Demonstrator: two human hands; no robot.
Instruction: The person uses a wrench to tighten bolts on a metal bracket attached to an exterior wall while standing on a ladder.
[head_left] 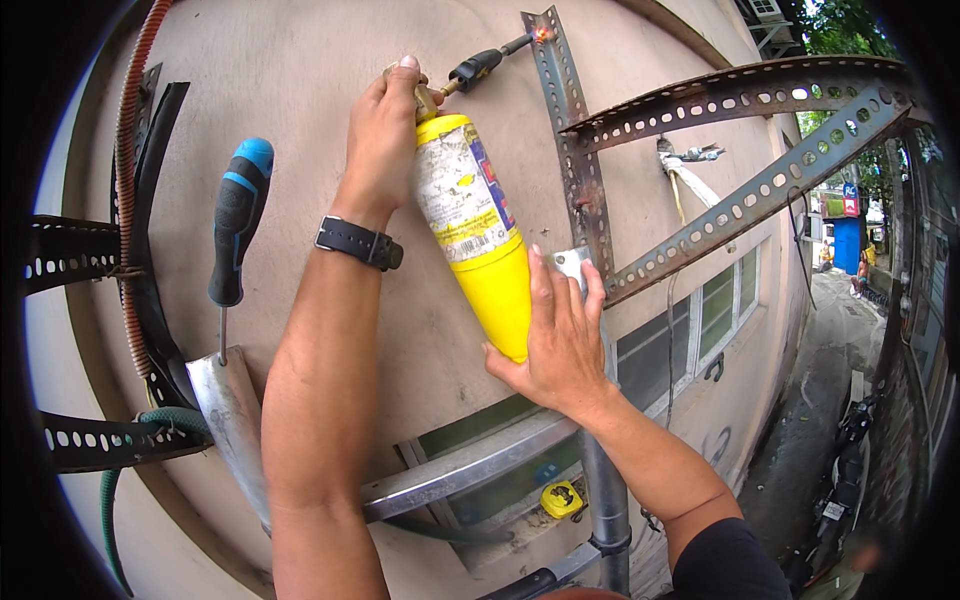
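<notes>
My left hand (385, 140) is wrapped around the brass valve (428, 103) of a torch on a yellow gas cylinder (490, 290). The cylinder hangs tilted, with its torn label facing me. From the valve a black-and-metal torch nozzle (475, 70) points up and right at a rusty slotted angle bar (565, 105), where a spot glows orange-red. Beside the cylinder's base, my right hand (560, 340) has its fingers spread over the metal ladder end (572, 262). Its thumb lies by the cylinder's bottom; how firmly it touches is unclear.
A blue-and-black screwdriver (241, 220) stands in the ladder's left rail (228, 400). A yellow tape measure (562, 499) lies below the rung (470, 468). Slotted bracket arms (740, 105) jut right from the wall, near a white pipe (695, 185). An alley with motorcycles (845, 470) lies below.
</notes>
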